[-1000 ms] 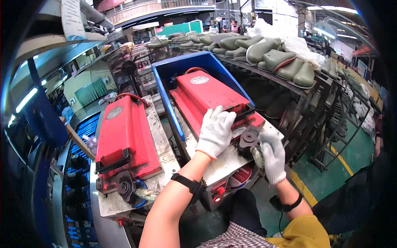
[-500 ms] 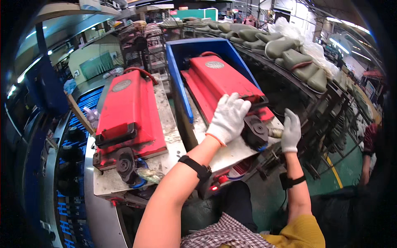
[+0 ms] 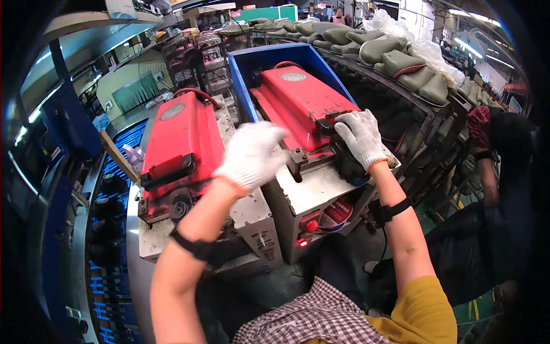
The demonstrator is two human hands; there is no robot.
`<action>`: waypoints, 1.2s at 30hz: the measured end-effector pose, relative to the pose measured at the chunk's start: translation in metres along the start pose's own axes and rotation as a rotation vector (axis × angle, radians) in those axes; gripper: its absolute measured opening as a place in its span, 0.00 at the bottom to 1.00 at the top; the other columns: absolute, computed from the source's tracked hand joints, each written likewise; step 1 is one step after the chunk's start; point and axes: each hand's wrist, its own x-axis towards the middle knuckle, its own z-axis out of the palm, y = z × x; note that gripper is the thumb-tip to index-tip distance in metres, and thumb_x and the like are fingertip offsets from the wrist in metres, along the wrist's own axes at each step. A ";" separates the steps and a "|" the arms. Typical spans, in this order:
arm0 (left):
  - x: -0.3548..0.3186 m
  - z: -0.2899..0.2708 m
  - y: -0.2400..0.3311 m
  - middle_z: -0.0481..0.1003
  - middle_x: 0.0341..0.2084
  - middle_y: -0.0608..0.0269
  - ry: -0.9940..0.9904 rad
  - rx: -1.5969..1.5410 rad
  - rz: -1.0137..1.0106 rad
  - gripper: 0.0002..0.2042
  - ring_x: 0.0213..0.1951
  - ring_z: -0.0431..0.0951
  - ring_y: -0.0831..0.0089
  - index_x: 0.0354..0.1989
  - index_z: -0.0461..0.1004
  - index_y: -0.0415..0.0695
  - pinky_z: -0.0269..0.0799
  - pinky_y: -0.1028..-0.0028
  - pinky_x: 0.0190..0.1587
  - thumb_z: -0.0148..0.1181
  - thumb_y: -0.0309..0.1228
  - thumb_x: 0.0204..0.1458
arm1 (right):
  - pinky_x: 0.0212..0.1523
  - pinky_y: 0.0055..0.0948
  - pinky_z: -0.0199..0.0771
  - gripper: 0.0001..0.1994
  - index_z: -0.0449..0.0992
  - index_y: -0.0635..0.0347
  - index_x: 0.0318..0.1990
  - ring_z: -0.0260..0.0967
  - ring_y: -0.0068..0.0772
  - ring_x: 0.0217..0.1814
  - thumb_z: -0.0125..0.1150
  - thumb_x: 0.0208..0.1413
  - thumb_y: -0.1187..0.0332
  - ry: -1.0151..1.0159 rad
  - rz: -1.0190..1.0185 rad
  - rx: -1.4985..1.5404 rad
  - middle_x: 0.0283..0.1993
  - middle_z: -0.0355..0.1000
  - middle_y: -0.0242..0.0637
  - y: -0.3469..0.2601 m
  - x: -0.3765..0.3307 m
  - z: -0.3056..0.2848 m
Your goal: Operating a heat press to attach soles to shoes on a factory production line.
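Factory benches hold two red press machines; the right hand (image 3: pixel 362 136) grips the black handle (image 3: pixel 329 123) of the right red press (image 3: pixel 303 100), lid down, at one o'clock. At ten o'clock, the left hand (image 3: pixel 252 153) hovers blurred, fingers loosely curled on nothing, beside the left red press (image 3: pixel 180 137), also closed; opening looks yet to be done

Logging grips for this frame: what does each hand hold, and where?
Right hand grips the black handle on the right red lid. Left hand holds nothing.

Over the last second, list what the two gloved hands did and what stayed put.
The right hand moved from the machine's front edge up onto the black handle of the right red machine. The left hand lifted off that machine, now blurred between the two. Both machines stayed closed and in place.
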 end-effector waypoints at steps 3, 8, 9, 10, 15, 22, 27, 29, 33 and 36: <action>-0.067 -0.058 -0.035 0.81 0.42 0.49 0.096 0.172 -0.382 0.14 0.46 0.82 0.51 0.41 0.80 0.42 0.77 0.57 0.49 0.69 0.39 0.54 | 0.62 0.46 0.64 0.13 0.85 0.49 0.40 0.74 0.46 0.50 0.61 0.65 0.53 -0.024 -0.005 -0.014 0.40 0.80 0.37 -0.009 0.006 -0.001; -0.148 -0.094 -0.070 0.79 0.30 0.48 -0.014 0.374 -0.473 0.19 0.37 0.82 0.46 0.35 0.77 0.42 0.75 0.53 0.42 0.65 0.48 0.59 | 0.52 0.49 0.69 0.17 0.84 0.52 0.35 0.76 0.50 0.43 0.53 0.69 0.55 -0.045 0.006 -0.115 0.34 0.81 0.39 -0.020 0.016 0.021; -0.140 -0.094 -0.071 0.81 0.31 0.45 -0.093 0.347 -0.601 0.22 0.38 0.83 0.47 0.35 0.80 0.43 0.76 0.54 0.43 0.64 0.54 0.58 | 0.51 0.49 0.69 0.18 0.84 0.51 0.34 0.77 0.50 0.42 0.51 0.70 0.55 -0.062 0.019 -0.147 0.34 0.81 0.38 -0.022 0.017 0.024; -0.133 -0.099 -0.069 0.81 0.31 0.45 -0.090 0.349 -0.600 0.22 0.38 0.83 0.47 0.35 0.80 0.43 0.76 0.54 0.43 0.64 0.54 0.58 | 0.51 0.49 0.69 0.18 0.84 0.51 0.34 0.77 0.50 0.42 0.51 0.70 0.55 -0.058 0.018 -0.147 0.34 0.81 0.38 -0.027 0.019 0.025; -0.114 -0.092 -0.075 0.83 0.31 0.47 -0.227 0.241 -0.791 0.29 0.41 0.85 0.50 0.36 0.86 0.47 0.78 0.58 0.44 0.61 0.64 0.52 | 0.51 0.48 0.68 0.16 0.82 0.48 0.35 0.77 0.48 0.42 0.50 0.70 0.56 -0.030 0.001 -0.151 0.35 0.82 0.36 -0.031 0.018 0.023; -0.127 -0.081 -0.075 0.82 0.30 0.45 -0.073 0.334 -0.783 0.30 0.38 0.84 0.47 0.31 0.85 0.45 0.77 0.55 0.40 0.61 0.65 0.51 | 0.44 0.49 0.72 0.12 0.81 0.46 0.33 0.77 0.47 0.39 0.53 0.65 0.59 -0.044 -0.101 -0.248 0.34 0.80 0.37 -0.034 0.021 0.029; -0.126 -0.080 -0.073 0.84 0.30 0.50 -0.050 0.323 -0.763 0.30 0.38 0.86 0.51 0.33 0.87 0.50 0.79 0.56 0.41 0.60 0.68 0.51 | 0.42 0.49 0.73 0.13 0.81 0.50 0.33 0.78 0.47 0.39 0.55 0.65 0.58 0.020 -0.113 -0.256 0.33 0.80 0.38 -0.029 0.018 0.029; -0.131 -0.085 -0.075 0.84 0.30 0.51 -0.054 0.359 -0.799 0.30 0.37 0.86 0.52 0.33 0.87 0.50 0.79 0.57 0.41 0.60 0.68 0.51 | 0.46 0.48 0.72 0.16 0.83 0.53 0.35 0.78 0.48 0.41 0.53 0.68 0.56 0.078 -0.046 -0.105 0.35 0.82 0.40 -0.037 0.020 0.035; -0.124 -0.078 -0.074 0.84 0.29 0.52 -0.018 0.383 -0.779 0.30 0.37 0.86 0.52 0.33 0.86 0.49 0.80 0.57 0.40 0.61 0.67 0.50 | 0.50 0.48 0.70 0.18 0.84 0.54 0.35 0.78 0.48 0.43 0.52 0.69 0.55 0.045 0.025 -0.106 0.35 0.82 0.41 -0.029 0.017 0.028; -0.121 -0.075 -0.076 0.83 0.28 0.49 -0.038 0.393 -0.801 0.30 0.36 0.86 0.50 0.32 0.86 0.49 0.78 0.56 0.39 0.63 0.67 0.50 | 0.51 0.48 0.69 0.20 0.83 0.54 0.34 0.77 0.49 0.44 0.50 0.70 0.54 0.012 0.038 -0.105 0.35 0.82 0.41 -0.028 0.018 0.030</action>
